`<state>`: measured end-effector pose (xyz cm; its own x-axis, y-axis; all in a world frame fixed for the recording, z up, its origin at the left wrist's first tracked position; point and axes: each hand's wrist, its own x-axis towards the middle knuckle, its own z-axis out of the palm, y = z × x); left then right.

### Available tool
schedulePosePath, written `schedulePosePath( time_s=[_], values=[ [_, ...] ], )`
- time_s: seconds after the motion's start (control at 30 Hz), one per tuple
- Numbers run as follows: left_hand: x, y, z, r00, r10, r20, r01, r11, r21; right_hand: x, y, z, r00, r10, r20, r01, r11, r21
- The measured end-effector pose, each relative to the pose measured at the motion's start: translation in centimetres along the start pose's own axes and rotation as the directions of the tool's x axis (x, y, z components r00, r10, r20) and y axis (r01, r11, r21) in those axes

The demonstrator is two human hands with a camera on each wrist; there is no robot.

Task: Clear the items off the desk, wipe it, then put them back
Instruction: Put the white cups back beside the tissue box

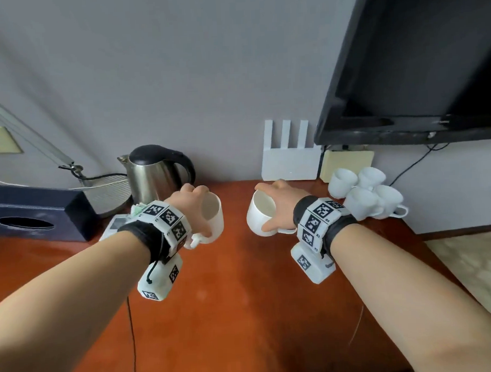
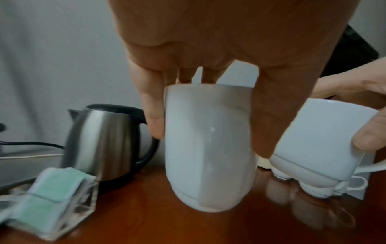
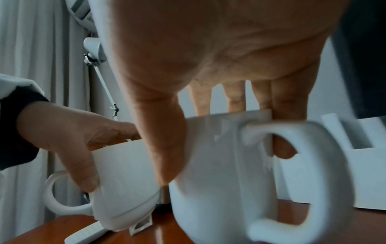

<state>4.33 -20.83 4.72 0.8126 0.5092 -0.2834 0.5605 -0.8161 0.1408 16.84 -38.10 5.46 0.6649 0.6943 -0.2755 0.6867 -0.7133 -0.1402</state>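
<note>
- Right now my left hand (image 1: 196, 209) grips a white cup (image 1: 212, 216) from above: fingers curled over the far rim, thumb (image 2: 269, 115) down the near wall.
- From the left wrist, my little finger (image 2: 153, 113) lies along the cup's (image 2: 208, 148) left side, and the other fingertips go behind the rim.
- That cup hangs clear of the desk (image 1: 244, 312), tilted with its mouth towards me, just right of the kettle (image 1: 154, 175).
- My right hand (image 1: 280, 205) clasps a second cup (image 1: 261, 217) the same way, fingers over the far rim and thumb (image 3: 167, 148) on the near wall.
- From the right wrist, its handle (image 3: 303, 173) points back at my wrist, and one fingertip (image 3: 282, 148) shows through the loop.
- Both cups are lifted side by side, apart from each other, over the back half of the desk.
- Four more cups (image 1: 365, 192) sit bunched at the back right corner, upside down as far as I can tell, beside the router (image 1: 289, 153).
- A clear holder of green sachets (image 2: 54, 203) lies in front of the kettle, and a dark tissue box (image 1: 34, 212) stands at the far left.
</note>
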Motion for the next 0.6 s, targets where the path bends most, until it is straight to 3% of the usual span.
schedulePosePath(
  time_s=[0.37,0.6],
  values=[
    [3.7,22.2,4.4,0.980,0.182,0.077,-0.188,0.980,0.069,-4.0,22.4,0.5,0.989,0.142,0.041,-0.142,0.990,0.001],
    [6.8,33.4,8.7,0.959,0.222,0.175,-0.233,0.972,0.044,-5.7,33.7,2.5,0.958,0.275,0.084,-0.281,0.957,0.074]
  ],
)
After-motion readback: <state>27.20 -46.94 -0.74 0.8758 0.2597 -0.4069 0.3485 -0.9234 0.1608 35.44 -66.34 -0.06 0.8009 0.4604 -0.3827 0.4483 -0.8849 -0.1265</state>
